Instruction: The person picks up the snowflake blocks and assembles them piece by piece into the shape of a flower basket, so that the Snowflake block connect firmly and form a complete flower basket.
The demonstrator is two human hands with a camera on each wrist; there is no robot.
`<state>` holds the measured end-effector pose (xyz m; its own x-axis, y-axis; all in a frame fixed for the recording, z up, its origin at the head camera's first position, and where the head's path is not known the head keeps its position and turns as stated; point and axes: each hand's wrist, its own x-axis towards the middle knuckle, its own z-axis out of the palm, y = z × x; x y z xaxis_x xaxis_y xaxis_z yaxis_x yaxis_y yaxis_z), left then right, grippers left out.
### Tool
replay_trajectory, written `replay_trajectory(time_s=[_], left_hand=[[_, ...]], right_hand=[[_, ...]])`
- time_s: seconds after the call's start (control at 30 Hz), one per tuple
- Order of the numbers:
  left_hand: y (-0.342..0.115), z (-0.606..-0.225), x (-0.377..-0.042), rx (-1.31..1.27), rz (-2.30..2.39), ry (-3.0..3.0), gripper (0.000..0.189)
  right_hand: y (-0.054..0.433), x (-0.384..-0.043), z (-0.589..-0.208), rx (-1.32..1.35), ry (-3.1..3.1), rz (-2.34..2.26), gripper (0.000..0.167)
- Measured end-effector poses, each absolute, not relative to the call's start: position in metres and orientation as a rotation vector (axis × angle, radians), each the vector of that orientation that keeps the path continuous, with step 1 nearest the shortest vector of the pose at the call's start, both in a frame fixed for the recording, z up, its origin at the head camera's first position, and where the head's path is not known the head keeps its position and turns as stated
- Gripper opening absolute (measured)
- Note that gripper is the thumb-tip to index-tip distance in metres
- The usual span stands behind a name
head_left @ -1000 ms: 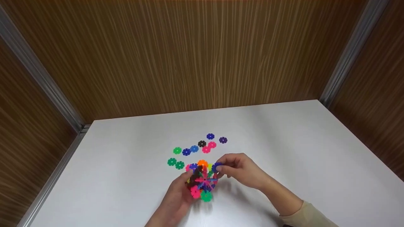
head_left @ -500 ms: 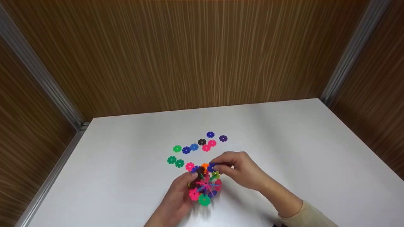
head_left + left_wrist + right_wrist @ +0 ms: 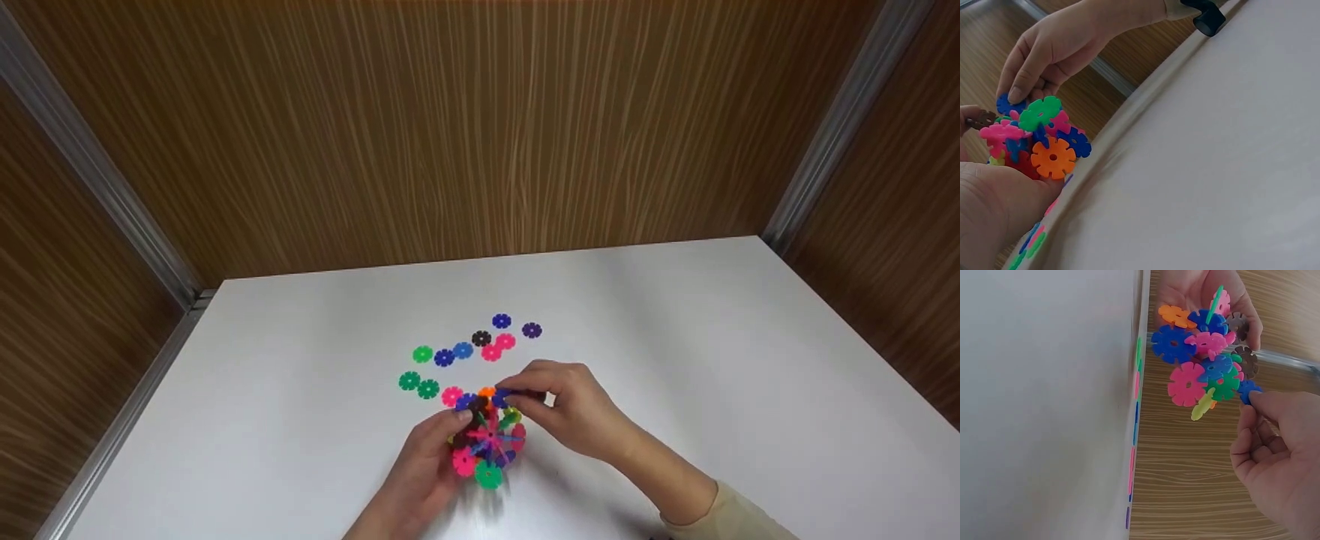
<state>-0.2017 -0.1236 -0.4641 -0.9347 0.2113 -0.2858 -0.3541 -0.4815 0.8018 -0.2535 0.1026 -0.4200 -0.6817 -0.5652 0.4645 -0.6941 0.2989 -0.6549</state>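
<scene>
My left hand [image 3: 431,465] grips a cluster of interlocked snowflake discs [image 3: 491,435] in pink, green, blue, orange, yellow and brown, its thumb lying over a brown disc. Between thumb and forefinger my right hand [image 3: 577,409] pinches a blue snowflake disc [image 3: 1247,390] at the cluster's far right side. In the right wrist view that blue disc's edge is right at the cluster, near a brown disc [image 3: 1246,361]. The left wrist view has an orange disc [image 3: 1053,158] and a green disc [image 3: 1041,113] standing out from the cluster. The left palm hides part of it.
Loose snowflake discs lie flat on the white table [image 3: 300,390] beyond the hands: green discs [image 3: 409,381] at the left, a black disc [image 3: 481,339] and pink discs [image 3: 492,352] in the middle, a purple disc [image 3: 532,330] at the right. Wood-grain panels [image 3: 480,135] enclose the table.
The right hand has moved slightly left with the blue disc, closer against the cluster. The cluster has turned a little and shifted toward the person. The loose discs have stayed put.
</scene>
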Motion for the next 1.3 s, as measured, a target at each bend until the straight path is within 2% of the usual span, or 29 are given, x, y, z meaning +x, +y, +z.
replay_trajectory(time_s=[0.17, 0.4, 0.63, 0.77, 1.0, 1.3], left_hand=[[-0.1236, -0.4635, -0.2003, -0.173, 2.468, 1.331, 0.049], [-0.1230, -0.4617, -0.1988, -0.168, 2.482, 1.344, 0.056], [-0.1235, -0.4622, -0.1994, -0.191, 2.487, 1.334, 0.050], [-0.1239, -0.4628, -0.1996, -0.195, 2.479, 1.333, 0.045], [-0.1236, -0.4639, -0.2009, -0.225, 2.476, 1.348, 0.050], [-0.1220, -0.4625, -0.1996, -0.214, 2.469, 1.386, 0.033]], right_hand=[[0.1021, -0.2533, -0.4204, 1.172, -2.379, 1.349, 0.020], [0.1012, -0.2530, -0.4192, 1.148, -2.369, 1.364, 0.020], [0.1010, -0.2519, -0.4200, 1.132, -2.380, 1.433, 0.014], [0.1010, -0.2519, -0.4201, 1.173, -2.344, 1.386, 0.018], [0.1014, -0.2515, -0.4189, 1.161, -2.329, 1.385, 0.020], [0.0989, -0.2496, -0.4214, 1.187, -2.382, 1.371, 0.018]])
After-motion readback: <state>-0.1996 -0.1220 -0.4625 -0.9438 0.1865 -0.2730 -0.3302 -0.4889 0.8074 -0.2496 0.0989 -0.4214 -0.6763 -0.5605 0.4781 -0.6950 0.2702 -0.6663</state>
